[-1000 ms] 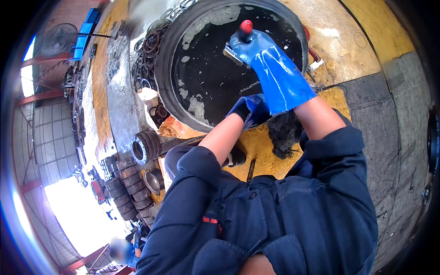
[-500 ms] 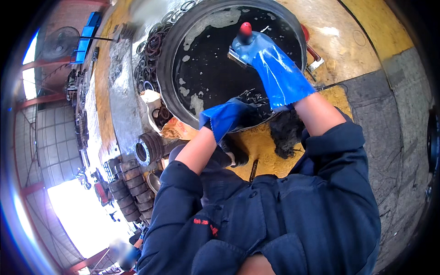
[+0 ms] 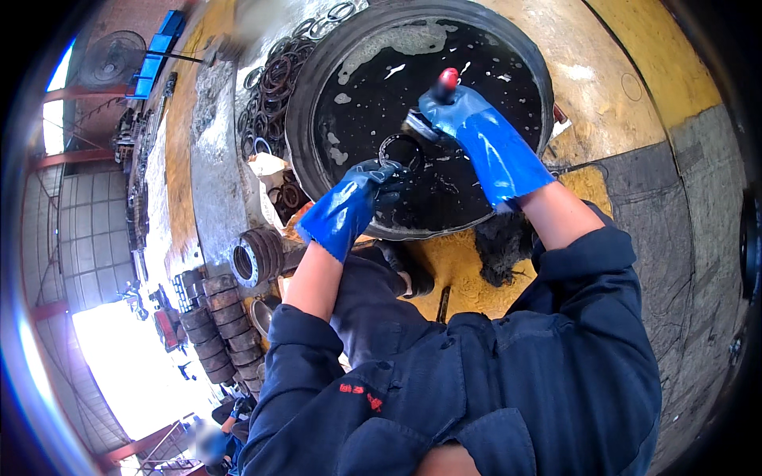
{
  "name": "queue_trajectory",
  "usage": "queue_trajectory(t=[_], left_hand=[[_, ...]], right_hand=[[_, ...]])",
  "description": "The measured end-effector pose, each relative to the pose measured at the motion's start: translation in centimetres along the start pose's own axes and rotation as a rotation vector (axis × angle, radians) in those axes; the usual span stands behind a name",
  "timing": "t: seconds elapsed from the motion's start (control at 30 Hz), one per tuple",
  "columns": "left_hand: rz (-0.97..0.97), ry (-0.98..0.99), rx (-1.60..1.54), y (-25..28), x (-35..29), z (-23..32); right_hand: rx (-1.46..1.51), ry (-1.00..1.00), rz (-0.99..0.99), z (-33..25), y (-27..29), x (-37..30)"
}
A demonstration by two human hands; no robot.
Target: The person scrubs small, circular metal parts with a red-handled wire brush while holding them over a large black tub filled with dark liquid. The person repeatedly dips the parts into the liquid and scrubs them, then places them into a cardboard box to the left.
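Both my hands wear long blue rubber gloves over a round black tub (image 3: 302,147) of dark liquid with patches of foam. My left hand (image 3: 367,189) is closed on the near left edge of a thin, wet, dark ring (image 3: 383,148), held just above the liquid. In my right hand (image 3: 464,111) is a flat brush (image 3: 419,125), gripped by its handle. The handle's red end (image 3: 449,78) sticks up past my fingers. The brush head points toward the ring, with a small gap between them.
Many dark rings (image 3: 278,75) lie heaped left of the tub, beside an open sack (image 3: 270,190) with more rings. Larger ribbed rings (image 3: 258,258) and stacked dark cylinders (image 3: 226,317) stand nearer on the left. A black rag-like heap (image 3: 504,254) lies by the tub's near edge. Another person (image 3: 226,436) is at lower left.
My left hand has risen out of the liquid and moved left, bringing the ring into sight. My right hand with the brush has shifted slightly right and nearer, and the brush has tilted.
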State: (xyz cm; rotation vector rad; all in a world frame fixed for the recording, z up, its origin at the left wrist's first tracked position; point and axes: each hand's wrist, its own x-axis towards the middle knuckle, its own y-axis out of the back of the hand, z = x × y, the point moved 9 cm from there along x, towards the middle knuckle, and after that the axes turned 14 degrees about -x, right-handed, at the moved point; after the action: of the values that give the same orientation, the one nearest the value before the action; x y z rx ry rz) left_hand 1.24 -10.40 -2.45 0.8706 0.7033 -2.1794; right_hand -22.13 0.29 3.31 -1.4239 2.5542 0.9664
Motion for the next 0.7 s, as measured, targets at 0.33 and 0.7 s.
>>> queue_trajectory(t=[0.33, 0.7], left_hand=[[0.043, -0.450, 0.343, -1.1, 0.6, 1.4], [0.097, -0.295, 0.046, 0.2, 0.2, 1.9]], right_hand=[[0.044, 0.186, -0.176, -2.6, -5.3, -1.2], [-0.059, -0.092, -0.038, 3.5, -5.2, 1.3]])
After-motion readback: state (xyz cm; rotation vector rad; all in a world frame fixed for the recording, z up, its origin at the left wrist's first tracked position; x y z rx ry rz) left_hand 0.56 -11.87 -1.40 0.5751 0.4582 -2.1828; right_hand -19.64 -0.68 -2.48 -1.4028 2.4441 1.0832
